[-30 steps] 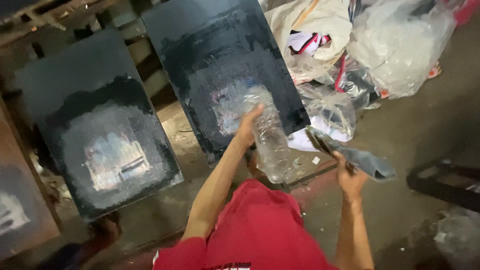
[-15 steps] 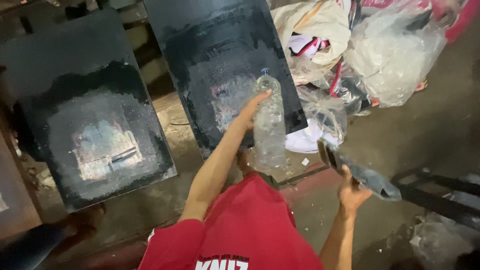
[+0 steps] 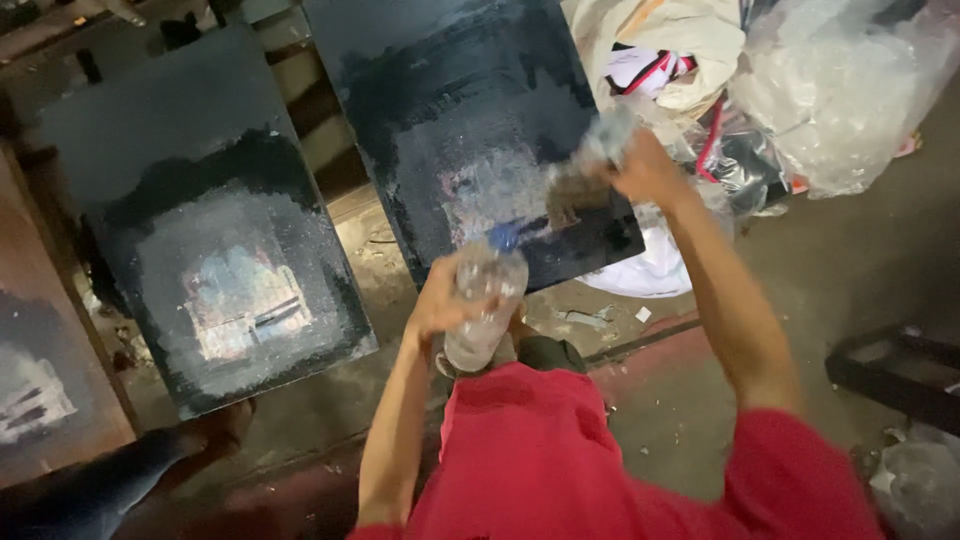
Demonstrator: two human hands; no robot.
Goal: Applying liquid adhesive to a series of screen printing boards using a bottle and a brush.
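My left hand (image 3: 440,300) grips a clear plastic bottle (image 3: 482,310) with a blue cap, held tilted over the lower edge of the middle dark metal panel (image 3: 470,110). My right hand (image 3: 645,168) is raised over that panel's right side and holds a blurred grey scrubbing tool (image 3: 580,175) against the worn pale patch (image 3: 490,190). My red sleeves and shirt fill the bottom of the view.
A second dark panel (image 3: 190,200) with a scraped pale centre leans at the left, and a brown one (image 3: 40,380) at the far left. Clear plastic bags (image 3: 840,90) and cloth are piled at the upper right. A dark metal frame (image 3: 900,380) lies at the right.
My left hand drew the bottle down and back from the panel. My right hand swung the tool up from the floor at the right onto the panel.
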